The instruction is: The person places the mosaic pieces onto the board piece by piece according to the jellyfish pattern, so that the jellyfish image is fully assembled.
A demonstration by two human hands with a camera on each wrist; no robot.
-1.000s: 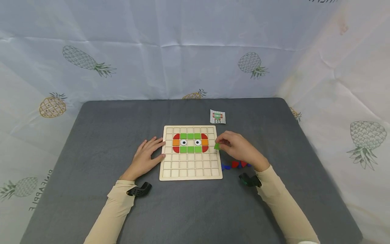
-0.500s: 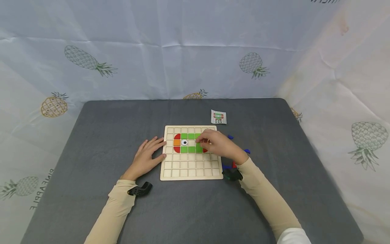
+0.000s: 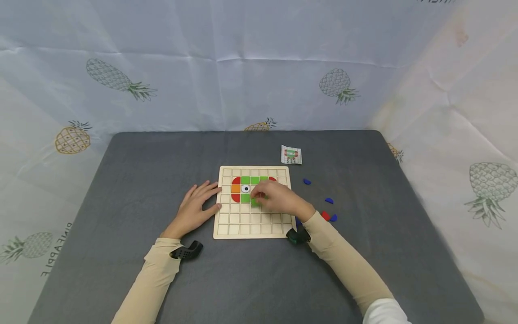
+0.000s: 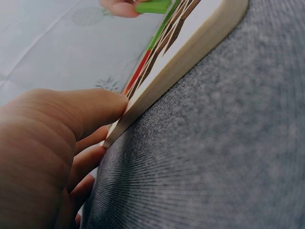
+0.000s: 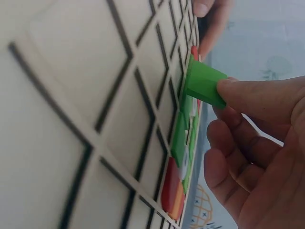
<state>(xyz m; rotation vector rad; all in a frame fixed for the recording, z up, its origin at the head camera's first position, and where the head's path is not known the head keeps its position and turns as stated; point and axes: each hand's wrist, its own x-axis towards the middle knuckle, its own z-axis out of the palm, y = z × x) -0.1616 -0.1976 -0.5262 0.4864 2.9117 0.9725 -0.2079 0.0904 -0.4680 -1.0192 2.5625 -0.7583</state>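
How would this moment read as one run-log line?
right hand: pinches green piece over board | left hand: touches board edge | card: lies beyond board

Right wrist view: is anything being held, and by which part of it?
Yes: the right hand pinches a green piece by its end away from the board.

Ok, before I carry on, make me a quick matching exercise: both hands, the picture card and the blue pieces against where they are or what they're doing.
1. left hand
2. right hand
3. picture card
4. blue pieces

A. lies beyond the board's far edge
B. pinches a green piece
C. scattered on the table, right of the board
D. touches the board's left edge

Pairs: 1-D, 2-B, 3-A, 4-C
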